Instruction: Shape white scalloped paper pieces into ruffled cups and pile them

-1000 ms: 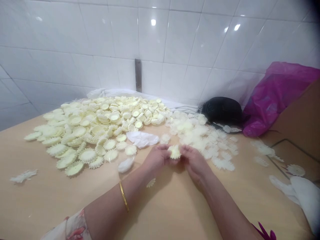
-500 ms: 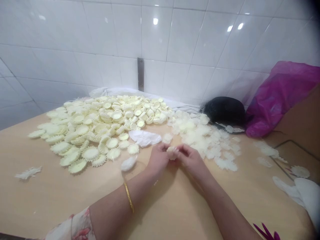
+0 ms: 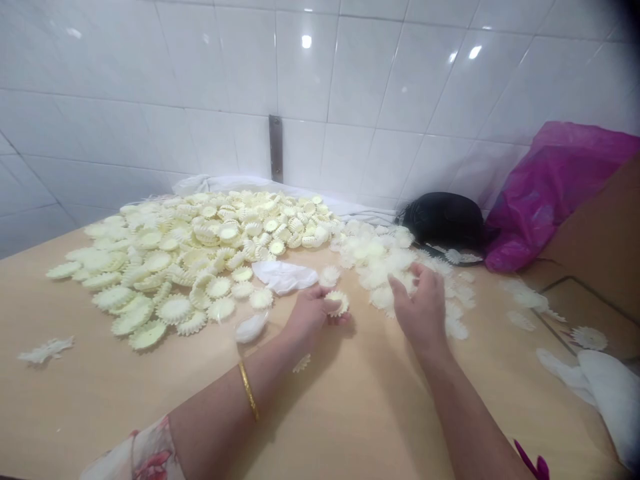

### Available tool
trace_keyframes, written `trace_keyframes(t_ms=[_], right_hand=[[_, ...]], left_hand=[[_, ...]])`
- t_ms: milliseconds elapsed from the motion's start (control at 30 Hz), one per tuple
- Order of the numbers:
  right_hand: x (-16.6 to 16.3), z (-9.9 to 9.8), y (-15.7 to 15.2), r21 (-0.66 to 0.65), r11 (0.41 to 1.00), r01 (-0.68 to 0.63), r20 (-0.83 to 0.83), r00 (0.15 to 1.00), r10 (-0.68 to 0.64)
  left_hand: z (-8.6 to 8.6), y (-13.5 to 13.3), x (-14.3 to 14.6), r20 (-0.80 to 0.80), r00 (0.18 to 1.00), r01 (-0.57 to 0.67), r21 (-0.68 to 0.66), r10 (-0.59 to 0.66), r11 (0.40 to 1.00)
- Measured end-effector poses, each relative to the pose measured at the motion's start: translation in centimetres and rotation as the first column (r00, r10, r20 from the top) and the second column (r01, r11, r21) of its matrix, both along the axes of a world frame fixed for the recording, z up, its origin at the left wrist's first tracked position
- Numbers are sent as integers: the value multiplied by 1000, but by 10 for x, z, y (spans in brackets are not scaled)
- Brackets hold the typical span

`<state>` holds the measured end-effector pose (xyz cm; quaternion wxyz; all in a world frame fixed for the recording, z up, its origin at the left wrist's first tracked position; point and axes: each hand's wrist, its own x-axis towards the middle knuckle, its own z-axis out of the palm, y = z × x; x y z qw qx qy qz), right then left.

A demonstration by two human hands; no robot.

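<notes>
My left hand [image 3: 307, 319] pinches a small cream-coloured disc [image 3: 339, 303] with a toothed edge, above the middle of the table. Apart from it, my right hand [image 3: 424, 312] hovers at the near edge of a spread of thin, whitish scalloped pieces [image 3: 367, 252]. Its thumb and fingers are apart, and nothing shows between them. To the left lies a big heap of pale yellow scalloped discs [image 3: 175, 260]. One loose scalloped piece [image 3: 302, 363] rests just beside my left forearm.
A crumpled white cloth [image 3: 285, 276] and a small clear-and-white item [image 3: 251, 327] lie near my left hand. At the back right are a black rounded object [image 3: 445, 219] and a magenta plastic bag [image 3: 545, 193]. White scraps [image 3: 607, 393] lie at the right edge. A tiled wall [image 3: 240, 73] stands behind.
My hands were together at the small disc; now my right hand has let go and moved right to the whitish pieces. The left still holds the disc. A loose piece now shows by my left forearm.
</notes>
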<state>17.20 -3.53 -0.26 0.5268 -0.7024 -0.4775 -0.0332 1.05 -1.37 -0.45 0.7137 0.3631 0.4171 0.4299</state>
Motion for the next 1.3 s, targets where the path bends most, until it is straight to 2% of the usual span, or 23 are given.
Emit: trace_keyframes(t_ms=[33, 100, 200, 300, 400, 500, 633, 767, 967, 1133, 1200, 1300], right_hand=[[1, -1, 0, 43, 999, 11, 93, 996, -15], [-2, -1, -1, 70, 996, -55, 179, 983, 42], [-18, 4, -7, 16, 967, -254, 71, 965, 252], [-33, 12, -15, -37, 896, -443, -107, 893, 438], [-39, 17, -19, -73, 824, -562, -121, 825, 552], [-41, 15, -19, -125, 780, -614, -84, 790, 608], [-44, 8, -18, -208, 769, -604, -138, 797, 588], [-46, 5, -17, -222, 757, -615, -266, 785, 560], [-41, 0, -12, -207, 800, -563, -358, 805, 473], [-40, -2, -10, -91, 810, -579, -566, 700, 437], [-39, -2, -9, -52, 822, -567, -628, 659, 414], [-37, -2, -7, 0, 810, -586, -724, 559, 404]], left_hand=[[0, -1, 0, 14, 1000, 26, -4, -26, 1000], [0, -2, 1, 20, 998, 53, -2, -53, 999], [-1, -2, 1, 8, 1000, 25, 8, -25, 1000], [-4, -1, 0, -3, 1000, -10, 39, 11, 999], [-8, 1, -1, 9, 1000, -1, 64, 1, 998], [-10, 2, -2, 33, 999, -2, 70, 0, 998], [-11, 2, -2, -16, 999, -37, 89, 39, 995], [-13, 2, -2, -79, 994, -59, 164, 72, 985], [-7, -3, 1, -7, 997, 75, 119, -75, 990], [-1, -4, 3, 77, 996, 48, -11, -47, 999], [1, -3, 3, 93, 994, 63, -26, -61, 998], [3, -2, 2, 100, 993, 72, -19, -69, 997]])
